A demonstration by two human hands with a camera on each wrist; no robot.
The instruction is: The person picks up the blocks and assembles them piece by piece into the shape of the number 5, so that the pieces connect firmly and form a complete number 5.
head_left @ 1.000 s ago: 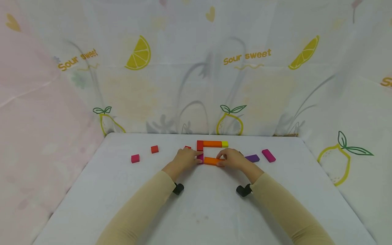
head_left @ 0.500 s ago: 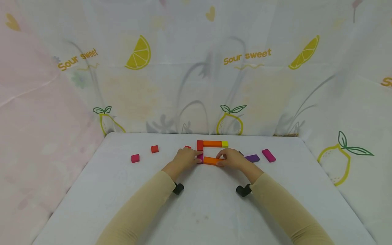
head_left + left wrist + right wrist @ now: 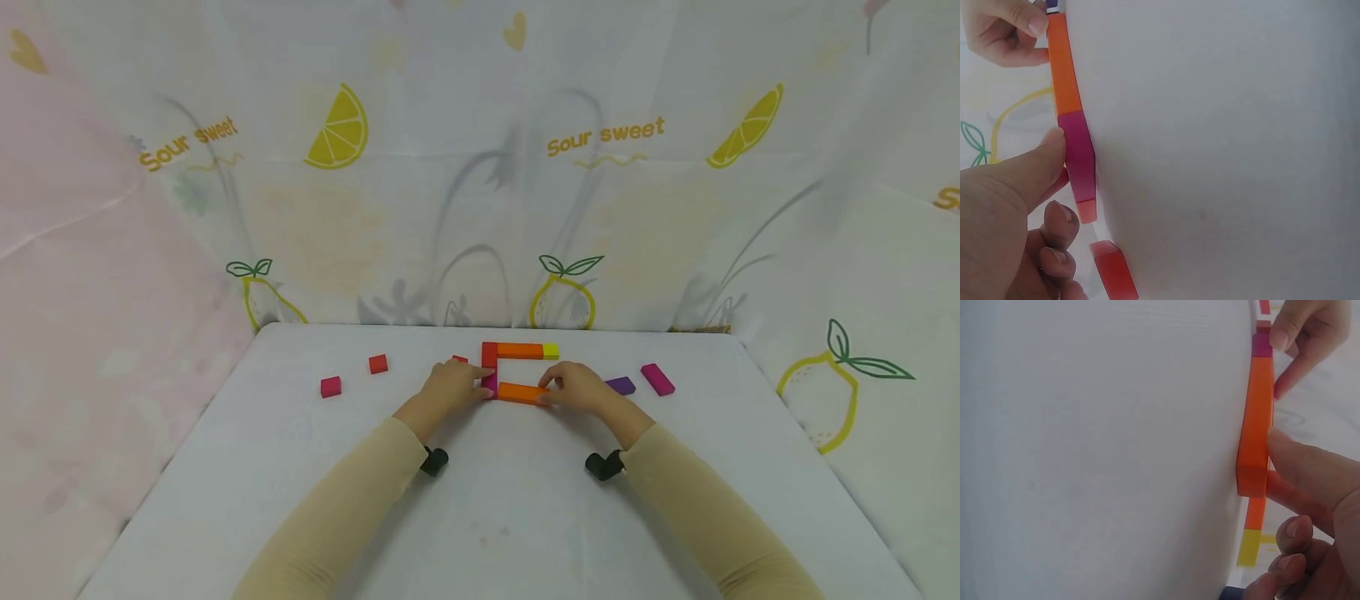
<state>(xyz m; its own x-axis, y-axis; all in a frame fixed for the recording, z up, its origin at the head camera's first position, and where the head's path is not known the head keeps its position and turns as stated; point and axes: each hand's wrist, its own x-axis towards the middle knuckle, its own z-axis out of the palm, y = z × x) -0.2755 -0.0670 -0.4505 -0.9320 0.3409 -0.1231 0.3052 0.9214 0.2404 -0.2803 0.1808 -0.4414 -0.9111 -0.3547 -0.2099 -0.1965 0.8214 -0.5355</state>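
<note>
In the head view my left hand (image 3: 450,385) holds a magenta block (image 3: 491,386) between thumb and index finger. The left wrist view has the thumb at the upper edge of that magenta block (image 3: 1079,156), its other fingers curled below. My right hand (image 3: 577,390) pinches the right end of an orange block (image 3: 517,392), whose left end meets the magenta block. Seen from the right wrist, thumb and index finger lie at the near end of the orange block (image 3: 1256,412). Behind are a red block (image 3: 490,353), a second orange block (image 3: 520,351) and a yellow block (image 3: 551,351) in line.
Two small red blocks (image 3: 378,364) (image 3: 331,387) lie to the left on the white table (image 3: 480,500). Another red block (image 3: 460,360) is partly hidden by the left hand. To the right lie a purple block (image 3: 621,386) and another magenta block (image 3: 657,379). A printed cloth (image 3: 450,192) hangs behind.
My right hand has shifted slightly right along the orange block, covering more of the things beside the purple block. The left hand and the blocks look nearly unmoved.
</note>
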